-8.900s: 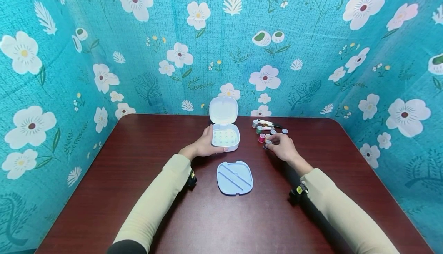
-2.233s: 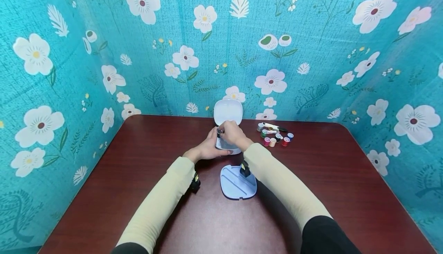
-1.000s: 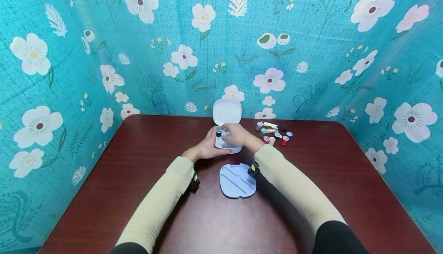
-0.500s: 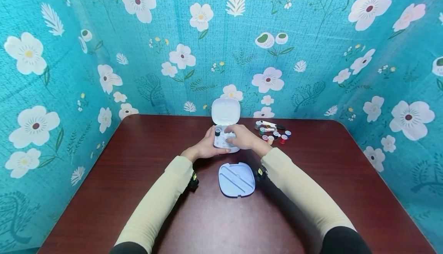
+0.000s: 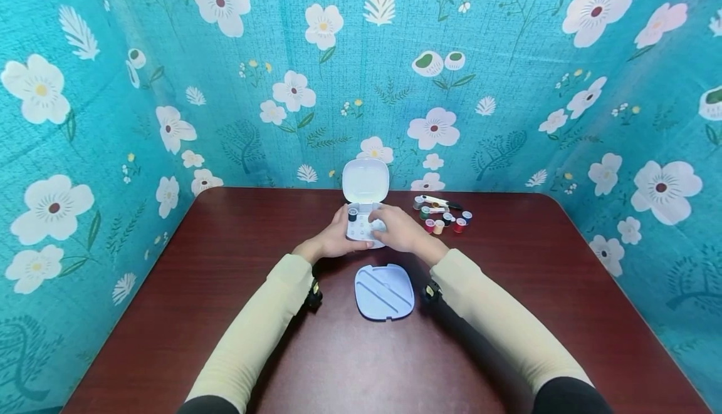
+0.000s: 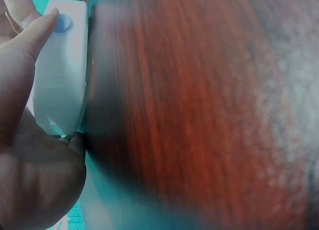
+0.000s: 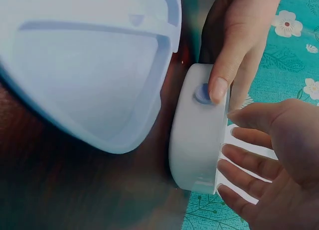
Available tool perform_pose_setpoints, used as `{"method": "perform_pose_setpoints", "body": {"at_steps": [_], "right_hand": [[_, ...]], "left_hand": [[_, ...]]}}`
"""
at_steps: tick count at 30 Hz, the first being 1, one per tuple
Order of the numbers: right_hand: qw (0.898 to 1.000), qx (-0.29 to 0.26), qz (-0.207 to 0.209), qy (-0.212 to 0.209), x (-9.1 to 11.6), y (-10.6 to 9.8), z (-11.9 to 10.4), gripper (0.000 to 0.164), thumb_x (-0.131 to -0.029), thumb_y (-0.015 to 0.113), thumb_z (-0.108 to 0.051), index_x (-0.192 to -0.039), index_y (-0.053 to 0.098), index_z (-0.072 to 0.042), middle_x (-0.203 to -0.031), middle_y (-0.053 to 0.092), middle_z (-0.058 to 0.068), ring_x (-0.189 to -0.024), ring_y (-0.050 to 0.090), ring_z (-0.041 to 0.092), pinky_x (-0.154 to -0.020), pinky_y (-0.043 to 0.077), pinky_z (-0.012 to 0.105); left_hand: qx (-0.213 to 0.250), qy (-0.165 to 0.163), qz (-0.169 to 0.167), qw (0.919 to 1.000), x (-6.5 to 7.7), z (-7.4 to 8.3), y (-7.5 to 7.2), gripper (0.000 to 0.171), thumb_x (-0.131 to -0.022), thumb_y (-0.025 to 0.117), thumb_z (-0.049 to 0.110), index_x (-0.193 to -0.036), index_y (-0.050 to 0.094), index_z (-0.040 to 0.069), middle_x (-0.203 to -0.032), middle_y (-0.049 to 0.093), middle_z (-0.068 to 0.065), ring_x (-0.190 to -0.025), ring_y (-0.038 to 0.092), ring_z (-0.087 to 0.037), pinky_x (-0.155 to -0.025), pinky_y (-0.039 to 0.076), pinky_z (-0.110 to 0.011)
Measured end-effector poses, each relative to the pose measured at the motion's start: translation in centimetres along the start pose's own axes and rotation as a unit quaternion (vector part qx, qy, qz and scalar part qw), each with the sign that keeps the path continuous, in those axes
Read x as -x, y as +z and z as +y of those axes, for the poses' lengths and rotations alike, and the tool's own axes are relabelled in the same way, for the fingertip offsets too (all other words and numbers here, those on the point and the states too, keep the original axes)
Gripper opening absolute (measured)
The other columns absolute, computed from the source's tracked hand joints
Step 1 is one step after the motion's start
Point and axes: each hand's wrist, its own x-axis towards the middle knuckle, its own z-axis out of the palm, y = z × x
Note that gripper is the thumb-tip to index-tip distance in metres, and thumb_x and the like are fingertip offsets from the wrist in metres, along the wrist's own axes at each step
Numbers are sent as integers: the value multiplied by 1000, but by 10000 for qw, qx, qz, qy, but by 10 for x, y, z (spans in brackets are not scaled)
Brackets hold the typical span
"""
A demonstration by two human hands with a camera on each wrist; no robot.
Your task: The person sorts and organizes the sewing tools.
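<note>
- Head view: the black spool (image 5: 352, 215), pinched by the right hand (image 5: 400, 229) about two seconds ago, now stands by itself in the back left corner of the white box (image 5: 360, 233).
- The right hand has drawn back from it and lies over the box's right part, thumb and fingers apart with nothing between them; whether it touches the box cannot be told.
- As before, the left hand (image 5: 333, 238) grips the box's left side, thumb along the front.
- The box's lid (image 5: 365, 179) stays raised behind; the blue tray (image 5: 385, 292) lies unmoved on the table (image 5: 395, 364) in front.
- To the right, a group of loose spools, among them a red spool (image 5: 459, 225), a blue spool (image 5: 467, 217) and a tan spool (image 5: 438, 227), lies near a slim tool (image 5: 442, 202).
- The right hand hides the box's right part.
- Left wrist view: the left thumb touches a blue button (image 6: 65, 23) on the box's front wall; the spool is out of sight.
- Right wrist view: the right fingers are spread, holding nothing, just beside the box; the tray fills the upper left. The box's inside cannot be seen.
</note>
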Motion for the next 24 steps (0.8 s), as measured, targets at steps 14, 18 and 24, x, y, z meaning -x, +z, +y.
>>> {"method": "perform_pose_setpoints", "body": {"at_steps": [14, 18, 24], "right_hand": [[9992, -2, 387, 20, 18, 1, 4, 34, -92, 75, -12, -122, 69, 1, -119, 66, 18, -104, 64, 30, -94, 54, 46], [9992, -45, 391, 81, 22, -1, 5, 36, -92, 75, -12, -124, 68, 3, -119, 66, 19, -101, 64, 31, -91, 55, 45], [9987, 48, 514, 9, 29, -2, 8, 34, -91, 75, -10, -122, 70, 3, -117, 67, 18, -105, 65, 31, -94, 53, 46]], "left_hand": [[117, -77, 0, 9999, -2, 0, -1, 130, -83, 81, 52, -163, -12, 10, -169, 1, -12, -150, 22, -30, -120, 29, -47], [105, -55, 22, 9999, -2, 0, -1, 130, -83, 81, 53, -163, -12, 10, -169, 2, -12, -151, 22, -30, -120, 29, -48], [59, -130, -4, 9999, -2, -1, 0, 132, -81, 81, 55, -163, -12, 10, -170, 0, -12, -152, 20, -30, -120, 28, -49]]}}
